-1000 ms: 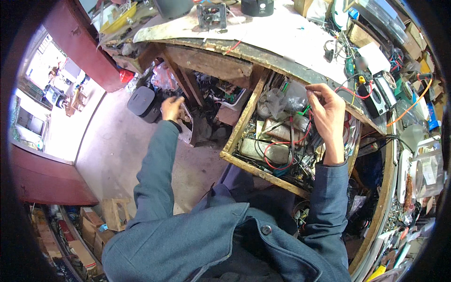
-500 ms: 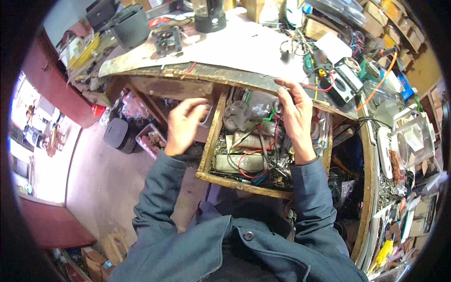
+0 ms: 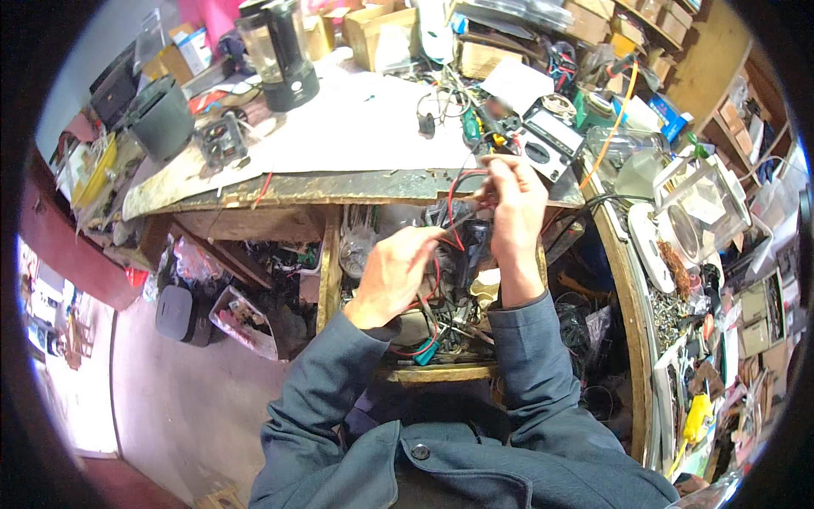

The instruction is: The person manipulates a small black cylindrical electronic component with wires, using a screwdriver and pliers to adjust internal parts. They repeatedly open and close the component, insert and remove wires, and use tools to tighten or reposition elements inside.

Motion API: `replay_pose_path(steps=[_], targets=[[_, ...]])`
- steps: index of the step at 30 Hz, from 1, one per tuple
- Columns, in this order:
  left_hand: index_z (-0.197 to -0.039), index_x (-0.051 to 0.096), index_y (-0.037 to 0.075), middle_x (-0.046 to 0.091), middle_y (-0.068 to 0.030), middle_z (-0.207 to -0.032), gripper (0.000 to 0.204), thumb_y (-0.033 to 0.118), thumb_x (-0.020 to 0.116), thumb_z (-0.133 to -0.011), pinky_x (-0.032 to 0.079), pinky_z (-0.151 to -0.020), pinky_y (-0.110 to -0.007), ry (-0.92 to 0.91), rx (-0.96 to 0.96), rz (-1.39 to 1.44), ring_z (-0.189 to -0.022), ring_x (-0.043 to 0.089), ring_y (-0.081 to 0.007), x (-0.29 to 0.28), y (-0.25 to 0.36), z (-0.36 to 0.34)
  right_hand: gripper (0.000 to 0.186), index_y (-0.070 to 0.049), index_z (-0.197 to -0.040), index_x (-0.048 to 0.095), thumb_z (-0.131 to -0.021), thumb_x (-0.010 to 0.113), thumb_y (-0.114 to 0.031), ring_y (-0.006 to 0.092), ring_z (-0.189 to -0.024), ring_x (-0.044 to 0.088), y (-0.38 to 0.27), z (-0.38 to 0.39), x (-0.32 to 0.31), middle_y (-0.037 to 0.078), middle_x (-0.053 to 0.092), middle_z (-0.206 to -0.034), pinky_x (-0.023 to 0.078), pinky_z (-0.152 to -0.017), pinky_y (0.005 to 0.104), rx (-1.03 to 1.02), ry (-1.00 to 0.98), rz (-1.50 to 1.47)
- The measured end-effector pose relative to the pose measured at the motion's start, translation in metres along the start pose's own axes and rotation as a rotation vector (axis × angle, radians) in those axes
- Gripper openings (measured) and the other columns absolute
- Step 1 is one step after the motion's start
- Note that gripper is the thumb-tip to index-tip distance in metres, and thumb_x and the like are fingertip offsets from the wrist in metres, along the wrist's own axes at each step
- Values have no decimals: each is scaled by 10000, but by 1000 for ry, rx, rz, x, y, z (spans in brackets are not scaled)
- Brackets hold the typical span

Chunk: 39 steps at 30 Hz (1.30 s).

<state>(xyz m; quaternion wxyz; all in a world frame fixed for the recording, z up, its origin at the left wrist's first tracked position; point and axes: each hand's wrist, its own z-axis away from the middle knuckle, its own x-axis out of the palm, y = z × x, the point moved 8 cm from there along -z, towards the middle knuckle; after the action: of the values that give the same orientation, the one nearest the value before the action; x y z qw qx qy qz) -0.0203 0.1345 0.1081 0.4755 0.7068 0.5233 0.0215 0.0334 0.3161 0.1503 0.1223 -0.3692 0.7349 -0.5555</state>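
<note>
Above the open wooden drawer [image 3: 441, 373], my left hand [image 3: 386, 276] has its thumb and fingers closed on the end of a thin, dark, rod-like thing [image 3: 462, 221]. The thing slants up toward my right hand [image 3: 517, 212], whose fingers are bent closed near its other end. What exactly my right fingers grip is hidden. A red wire [image 3: 452, 199] loops down between my hands from the bench edge. In the drawer lie more red and dark leads, a teal clip [image 3: 426, 354], clear plastic bags and small parts. An analogue multimeter [image 3: 547, 148] rests on the bench beyond my right hand.
A white sheet [image 3: 356, 136] covers the workbench, bearing a blender-like appliance [image 3: 278, 59], a small fan [image 3: 222, 142] and a dark bin [image 3: 159, 119]. Clutter and a yellow tool [image 3: 698, 417] fill the right-hand shelf. On the floor at left stands a box of parts [image 3: 242, 322].
My hands, apart and empty-looking before, have come together over the drawer and closed. The left moved right, and a thin dark thing is now between them. The view has shifted to the right.
</note>
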Motion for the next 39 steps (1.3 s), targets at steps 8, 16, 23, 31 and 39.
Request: replay_pose_path(steps=[8, 16, 23, 31, 39], targets=[[-779, 694, 20, 657, -151, -738, 137, 129, 703, -861, 518, -629, -401, 197, -53, -263, -663, 652, -342, -19, 7, 12, 118, -25, -933, 705, -911, 690, -140, 330, -753, 694, -23, 7, 13, 166, 698, -828, 530, -690, 386, -348, -102, 768], [-679, 676, 54, 663, -144, -658, 323, 288, 651, -900, 539, -563, -460, -297, 56, -510, -609, 675, -339, 40, -9, 40, 150, -19, -1031, 722, -904, 716, -98, 279, -818, 729, -5, 10, 28, 161, 738, -896, 549, -740, 350, -468, -221, 884], [-730, 666, 40, 663, -131, -721, 210, 213, 692, -847, 547, -691, -442, -282, 134, -452, -750, 676, -320, 55, -3, 44, 168, -60, -1022, 743, -923, 699, -188, 350, -820, 717, 1, 12, 43, 175, 728, -897, 550, -706, 406, -518, -182, 1101], [-732, 666, 49, 667, -131, -736, 156, 172, 676, -828, 519, -722, -441, -218, 157, -413, -769, 671, -310, 50, -12, 44, 193, -64, -877, 735, -880, 691, -252, 384, -749, 697, 1, -1, 56, 185, 696, -771, 537, -676, 465, -401, -89, 1287], [-869, 688, 5, 683, -167, -793, 196, 196, 686, -912, 536, -689, -404, 27, -6, -127, -723, 673, -297, 19, -18, 30, 154, -20, -917, 732, -935, 690, -168, 154, -628, 635, 15, -14, 38, 81, 711, -733, 504, -623, 315, -205, -128, 723]])
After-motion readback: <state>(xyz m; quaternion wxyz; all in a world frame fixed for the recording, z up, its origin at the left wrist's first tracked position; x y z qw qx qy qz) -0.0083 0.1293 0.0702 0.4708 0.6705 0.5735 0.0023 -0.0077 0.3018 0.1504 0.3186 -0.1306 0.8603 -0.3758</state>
